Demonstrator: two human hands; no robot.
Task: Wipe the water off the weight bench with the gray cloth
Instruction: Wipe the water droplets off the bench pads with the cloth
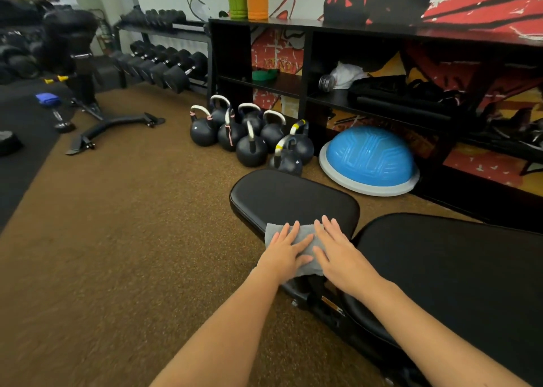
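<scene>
While the small gray terry cloth (296,241) lies spread at the near edge of the black padded weight bench seat (293,198), the left hand (286,254) and right hand (338,251) press it flat, fingers straight, gripping nothing. Wiping looks under way; next, sweep across toward the black kettlebells (249,135).

Two bare forearms show, from lower frame to the hands. No sleeve covers either one. The left hand (286,253) and right hand (338,254) are bare too, with short, plain nails.
</scene>
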